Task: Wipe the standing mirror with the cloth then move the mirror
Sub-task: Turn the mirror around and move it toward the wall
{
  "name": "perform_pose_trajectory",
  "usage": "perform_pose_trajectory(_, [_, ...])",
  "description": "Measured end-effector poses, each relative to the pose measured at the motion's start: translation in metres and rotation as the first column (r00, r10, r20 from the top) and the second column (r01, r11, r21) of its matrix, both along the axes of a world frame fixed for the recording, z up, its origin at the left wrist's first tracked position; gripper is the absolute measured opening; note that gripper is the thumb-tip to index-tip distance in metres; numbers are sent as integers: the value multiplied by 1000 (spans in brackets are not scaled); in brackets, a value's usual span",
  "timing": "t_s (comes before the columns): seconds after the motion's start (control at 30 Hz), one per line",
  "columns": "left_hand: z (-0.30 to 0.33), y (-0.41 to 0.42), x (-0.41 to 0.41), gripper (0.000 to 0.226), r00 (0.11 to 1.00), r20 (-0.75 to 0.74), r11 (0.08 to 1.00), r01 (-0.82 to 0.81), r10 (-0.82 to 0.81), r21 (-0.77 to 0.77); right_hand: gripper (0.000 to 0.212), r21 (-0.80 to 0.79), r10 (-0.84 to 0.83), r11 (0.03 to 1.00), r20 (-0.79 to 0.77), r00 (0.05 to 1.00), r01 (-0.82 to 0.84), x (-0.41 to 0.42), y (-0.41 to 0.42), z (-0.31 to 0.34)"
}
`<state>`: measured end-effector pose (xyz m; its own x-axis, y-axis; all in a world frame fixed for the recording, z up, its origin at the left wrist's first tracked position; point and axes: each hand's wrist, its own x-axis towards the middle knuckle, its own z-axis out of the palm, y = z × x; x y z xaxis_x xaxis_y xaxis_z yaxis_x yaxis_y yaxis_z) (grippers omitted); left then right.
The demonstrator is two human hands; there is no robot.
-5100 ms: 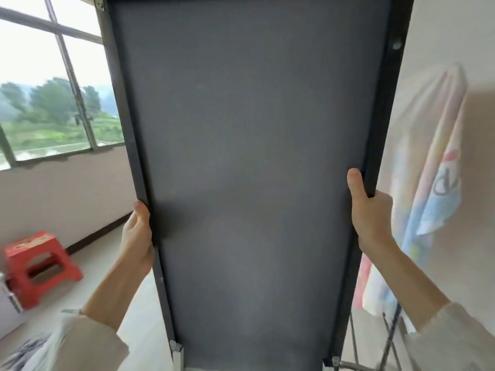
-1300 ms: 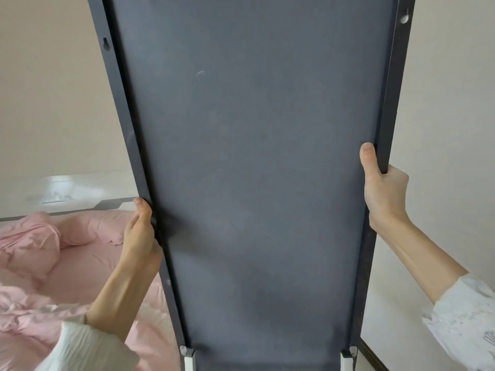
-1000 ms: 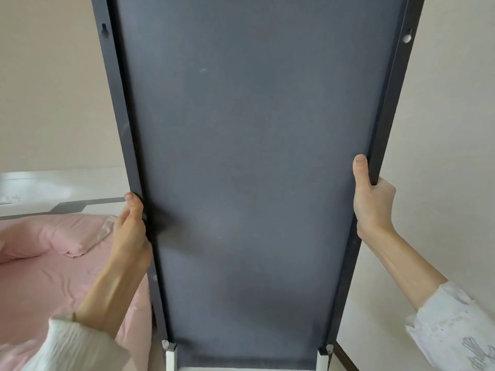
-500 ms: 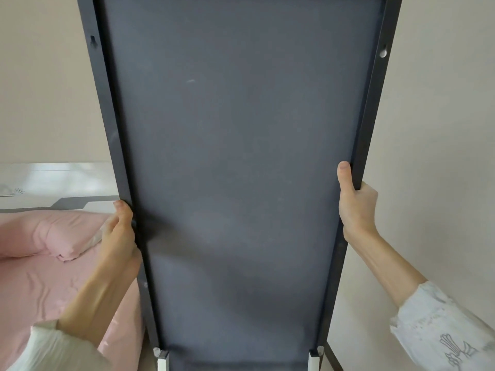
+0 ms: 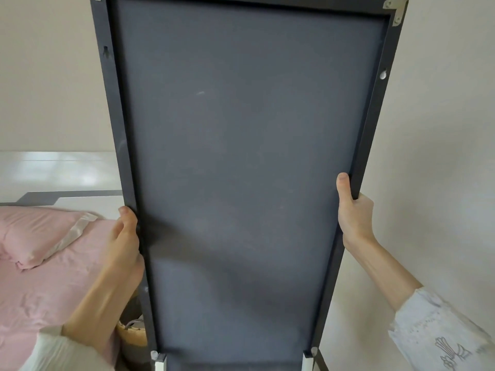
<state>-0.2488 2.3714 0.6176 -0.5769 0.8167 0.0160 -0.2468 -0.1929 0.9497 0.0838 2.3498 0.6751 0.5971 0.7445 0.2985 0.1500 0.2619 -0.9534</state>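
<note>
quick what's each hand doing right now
Left hand: closed on the left edge of the tall dark-framed standing mirror, seen from behind.
Right hand: closed on its right edge.

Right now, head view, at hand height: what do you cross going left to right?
Pink pillow with satin trim → left hand gripping the frame's left edge → dark grey felt-backed standing mirror, back facing the camera → right hand gripping its right edge → plain beige wall.
</note>
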Motion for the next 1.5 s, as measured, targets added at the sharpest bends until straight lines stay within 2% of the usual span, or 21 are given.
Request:
perform_pose_trajectory(0.07, [-2,17,13,43,1000,-25,1000,-15,15,-9,54,-6,19,1000,-12,1000,-19,15,24,-4])
perform_pose_trajectory(0.23, [-4,48,81,39,993,70,995,-97,97,3,55,-40,144,989,10,990,-143,66,99,-15])
perform_pose_trajectory(0.33, [-10,65,104,39,969,99,974,-224,226,-31,55,-68,251,966,27,968,-248,89,144,-14])
perform_pose_trajectory(0.57, [-24,82,139,42,939,77,942,-333,335,-34,54,-68,433,900,44,900,-429,99,214,-9])
perform_pose_trajectory(0.7, [-33,93,141,42,921,94,925,-371,377,-77,51,-95,460,885,38,887,-455,99,234,-13])
perform_pose_trajectory(1.03, [-39,109,156,38,938,27,937,-345,345,43,47,-133,463,880,25,886,-457,104,260,-35])
perform_pose_trajectory(1.33, [-58,110,145,35,956,50,956,-292,290,31,43,-166,475,871,41,879,-462,99,266,-62])
perform_pose_trajectory(1.5, [-65,105,127,35,963,37,964,-267,266,20,50,-188,484,865,71,872,-465,85,264,-61])
